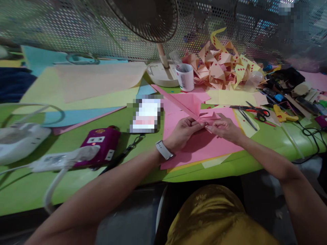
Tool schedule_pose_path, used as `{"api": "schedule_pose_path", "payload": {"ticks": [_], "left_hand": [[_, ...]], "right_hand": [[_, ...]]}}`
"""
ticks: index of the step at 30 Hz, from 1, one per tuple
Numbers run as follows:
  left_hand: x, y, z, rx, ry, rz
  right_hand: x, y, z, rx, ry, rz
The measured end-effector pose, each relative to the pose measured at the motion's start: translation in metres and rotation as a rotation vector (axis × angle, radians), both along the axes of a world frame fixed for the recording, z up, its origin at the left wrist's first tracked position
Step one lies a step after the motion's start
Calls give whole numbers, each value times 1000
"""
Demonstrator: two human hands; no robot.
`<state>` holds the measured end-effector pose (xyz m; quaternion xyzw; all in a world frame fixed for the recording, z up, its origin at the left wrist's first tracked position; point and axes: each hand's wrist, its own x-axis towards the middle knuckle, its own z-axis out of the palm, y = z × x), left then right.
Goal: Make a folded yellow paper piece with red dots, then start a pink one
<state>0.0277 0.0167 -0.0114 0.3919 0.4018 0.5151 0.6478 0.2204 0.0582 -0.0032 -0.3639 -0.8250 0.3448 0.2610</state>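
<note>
Between both hands is a pink folded-paper figure point(192, 104), with a long pointed strip rising toward the upper left. My left hand point(184, 132), wearing a grey watch band, has its thumb and fingers closed on the figure's lower left side. From the right, my right hand point(224, 129) pinches the same figure near its lower edge; the thumbs nearly meet. Pink paper sheets point(176, 154) lie under the hands, with yellow paper showing below them. Part of the figure is hidden by the fingers.
Behind are a fan point(163, 76), a white cup point(185, 80) and a heap of folded paper pieces point(217, 68). Scissors point(262, 114) and a yellow glue gun point(283, 114) lie right. A phone point(145, 114), purple socket box point(102, 143) and large paper sheets point(99, 80) are left.
</note>
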Motion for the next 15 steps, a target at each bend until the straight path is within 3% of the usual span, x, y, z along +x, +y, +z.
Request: {"api": "schedule_pose_path", "payload": {"ticks": [9, 15], "left_hand": [[0, 4, -5, -22, -37, 90], [-1, 8, 2, -4, -209, 203]], "right_hand": [[-2, 4, 3, 1, 110, 38], [-1, 9, -1, -13, 473, -153]]}}
